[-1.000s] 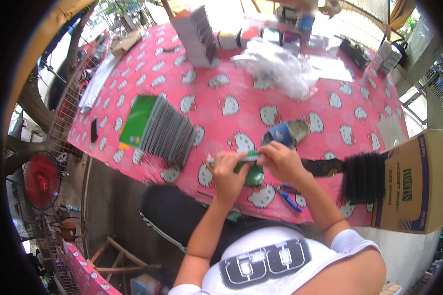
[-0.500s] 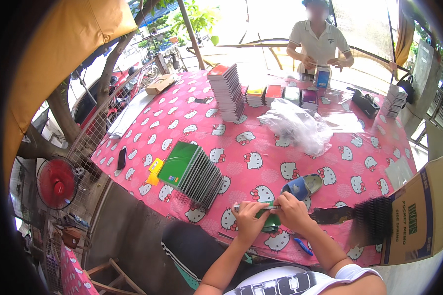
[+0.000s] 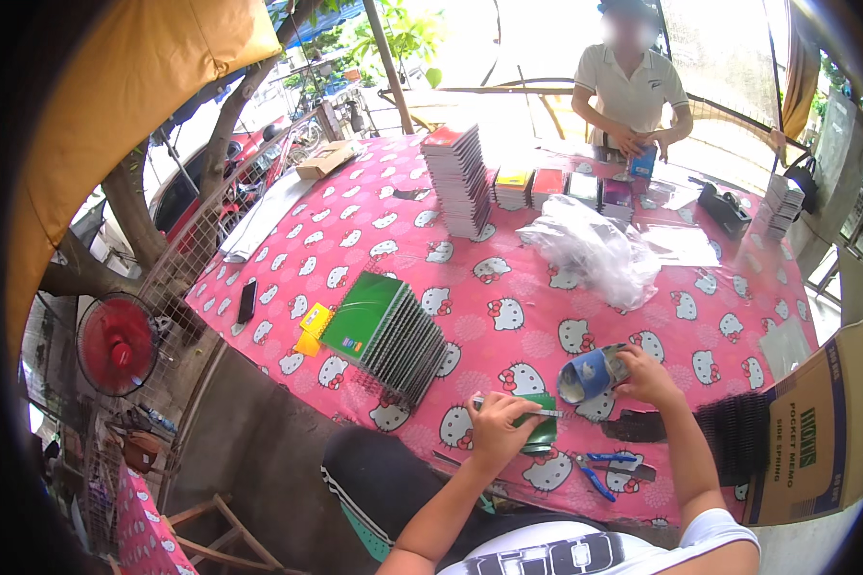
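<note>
My left hand is closed around the left side of a small green notebook near the table's front edge. A pale strip crosses the notebook's upper part. My right hand has its fingers on the right end of a blue, rounded, hollow container with a greyish-beige inside, lying tilted just beyond the notebook. Blue-handled pliers lie to the right of the notebook. A tall stack of green spiral-bound notebooks stands to the left of my left hand.
Black spiral coils lie by a cardboard box at right. Yellow packets and a phone lie left. Notebook stacks and a clear plastic bag are farther back. Across the table, a person handles a blue pack.
My right hand has left the green notebook and moved right to the blue container, which has turned. The pliers show more fully. The other person's hands have come together at the blue pack.
</note>
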`<state>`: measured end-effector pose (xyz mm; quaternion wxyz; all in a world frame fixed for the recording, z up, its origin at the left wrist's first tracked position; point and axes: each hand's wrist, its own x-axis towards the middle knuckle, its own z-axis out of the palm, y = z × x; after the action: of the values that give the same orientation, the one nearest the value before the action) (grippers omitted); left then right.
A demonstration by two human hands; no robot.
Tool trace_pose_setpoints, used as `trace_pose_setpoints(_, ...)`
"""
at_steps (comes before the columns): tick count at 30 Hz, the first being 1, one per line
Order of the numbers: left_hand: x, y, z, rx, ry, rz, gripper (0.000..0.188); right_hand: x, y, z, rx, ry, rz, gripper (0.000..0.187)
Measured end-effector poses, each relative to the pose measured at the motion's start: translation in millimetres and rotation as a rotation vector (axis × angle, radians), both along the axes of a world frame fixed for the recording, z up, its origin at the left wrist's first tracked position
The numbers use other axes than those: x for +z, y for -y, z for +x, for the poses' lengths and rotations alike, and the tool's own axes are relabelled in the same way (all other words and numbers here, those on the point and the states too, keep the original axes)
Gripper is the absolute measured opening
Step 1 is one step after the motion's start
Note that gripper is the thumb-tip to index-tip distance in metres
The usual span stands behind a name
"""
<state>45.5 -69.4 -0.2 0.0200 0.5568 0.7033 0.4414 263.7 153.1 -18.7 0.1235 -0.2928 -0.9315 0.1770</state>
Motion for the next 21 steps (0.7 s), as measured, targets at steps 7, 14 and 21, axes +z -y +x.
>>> trace_pose_setpoints(7, 5.5, -5.7, 5.6, 0.053, -0.107, -0.025, 0.034, -10.1, -17.6, -25.8, -0.245, 0.062, -0.039, 0.057)
trace_pose_setpoints(14, 2.1, -6.4, -3.3, 0.022, -0.09, -0.034, 0.032, -0.2, 17.4, -45.2, 0.232, -0.274, -0.502, 0.057)
trace_pose_setpoints(21, 2.0, -6.0, -8.3, 0.005, 0.055, 0.026, 0.036, -1.1, 17.9, -58.7, 0.066, -0.429, -0.58, 0.039)
